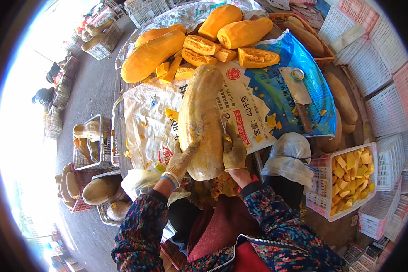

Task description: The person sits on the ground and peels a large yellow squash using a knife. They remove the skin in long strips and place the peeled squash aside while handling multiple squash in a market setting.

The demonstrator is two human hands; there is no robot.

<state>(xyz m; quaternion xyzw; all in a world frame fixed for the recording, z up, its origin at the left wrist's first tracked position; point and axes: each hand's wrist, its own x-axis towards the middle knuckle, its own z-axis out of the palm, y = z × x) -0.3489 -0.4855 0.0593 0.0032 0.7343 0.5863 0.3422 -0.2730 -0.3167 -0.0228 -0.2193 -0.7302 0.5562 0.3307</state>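
Note:
A long, pale unpeeled pumpkin point(204, 122) lies lengthwise before me, its near end at the edge of the work surface. My left hand point(182, 161), in a knitted work glove, grips its left side near that end. My right hand point(234, 149), gloved too, presses against its right flank with the fingers pointing away from me. Beneath is a flattened printed sack point(149, 125) scattered with bits of peel. To the right, on the sack's blue part, rests a cleaver point(295, 86) with a wooden handle and a roll of tape point(297, 73) on its blade.
Peeled pumpkins point(156, 54) and halved pumpkin pieces point(200, 46) are heaped at the far side. A crate of cut chunks point(326, 190) stands at my right. Crates of whole pumpkins point(91, 136) stand on the left floor; stacked plastic crates point(377, 102) line the right.

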